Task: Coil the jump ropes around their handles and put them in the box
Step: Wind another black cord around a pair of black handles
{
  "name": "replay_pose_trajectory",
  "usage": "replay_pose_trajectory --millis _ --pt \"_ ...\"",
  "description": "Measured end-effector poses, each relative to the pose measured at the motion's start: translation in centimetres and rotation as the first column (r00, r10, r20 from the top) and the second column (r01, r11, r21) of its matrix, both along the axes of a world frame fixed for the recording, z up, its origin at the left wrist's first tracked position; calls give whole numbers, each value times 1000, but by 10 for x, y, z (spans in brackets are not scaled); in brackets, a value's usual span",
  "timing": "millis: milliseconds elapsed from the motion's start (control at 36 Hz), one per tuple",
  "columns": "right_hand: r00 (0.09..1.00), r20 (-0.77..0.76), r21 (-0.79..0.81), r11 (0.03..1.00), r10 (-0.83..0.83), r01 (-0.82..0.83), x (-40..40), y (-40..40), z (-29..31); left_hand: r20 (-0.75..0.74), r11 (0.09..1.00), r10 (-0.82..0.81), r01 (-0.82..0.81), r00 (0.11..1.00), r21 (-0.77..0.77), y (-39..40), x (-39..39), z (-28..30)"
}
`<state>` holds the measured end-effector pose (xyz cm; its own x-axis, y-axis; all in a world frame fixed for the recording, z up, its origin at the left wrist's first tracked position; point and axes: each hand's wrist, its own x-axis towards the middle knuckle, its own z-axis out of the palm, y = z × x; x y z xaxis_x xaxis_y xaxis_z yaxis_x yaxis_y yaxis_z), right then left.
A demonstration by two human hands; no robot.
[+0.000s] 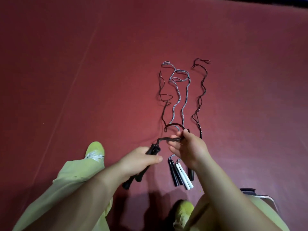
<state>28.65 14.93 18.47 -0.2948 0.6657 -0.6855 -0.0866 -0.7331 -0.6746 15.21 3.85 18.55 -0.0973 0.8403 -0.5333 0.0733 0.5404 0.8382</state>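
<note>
A: What does the left hand (141,161) have?

B: It grips 2 black handles (140,169) held together, their long axis running from low near the left knee up toward the right hand (188,147). The black rope (168,139) leaves the handles' top end and runs straight to that hand, which pinches it doubled, just beyond the handles.

A: So which hand winds?

B: I judge the right; it sits nearer the slack and can carry it round the handles.

A: And the other ropes?

B: Just right of the held handles, black and white handles (180,174) lie together on the red floor (83,72), cords (181,90) trailing far ahead. Floor left of the handles looks open. Right of them, behind the right arm, I take the grey edge for the box (260,196).
</note>
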Motion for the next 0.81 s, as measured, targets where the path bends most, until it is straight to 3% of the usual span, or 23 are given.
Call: replay_pose_trajectory --millis 56,111,167,194,250,333,444,583,694,806 --pt "959 237 119 975 154 -186 4 13 -3 199 995 98 -91 975 -43 10 -1 3" --pt "833 498 251 880 241 -404 7 24 -5 359 986 161 -131 920 -106 21 -3 8" --pt "706 680 363 746 197 -558 10 28 -8 421 983 169 -120 891 -140 30 -9 11" --pt "703 693 412 712 161 -568 10 29 -12 445 982 164 -106 881 -153 33 -12 12" --pt "759 629 477 688 168 -548 7 30 -16 491 980 154 -70 857 -186 37 -17 13" --pt "805 461 504 635 374 -585 -6 31 -20 554 976 125 -1 823 -219 37 -21 12" --pt "775 244 499 610 583 -616 -19 30 -23 575 975 59 75 816 -207 41 -27 11" --pt "725 113 513 586 679 -628 -20 27 -27 587 969 -11 154 810 -194 41 -32 11" --pt "703 168 513 548 691 -661 -17 28 -30 564 965 -21 165 826 -205 39 -31 7" --pt "743 332 516 547 581 -659 -12 29 -30 474 953 9 136 880 -271 40 -27 7"
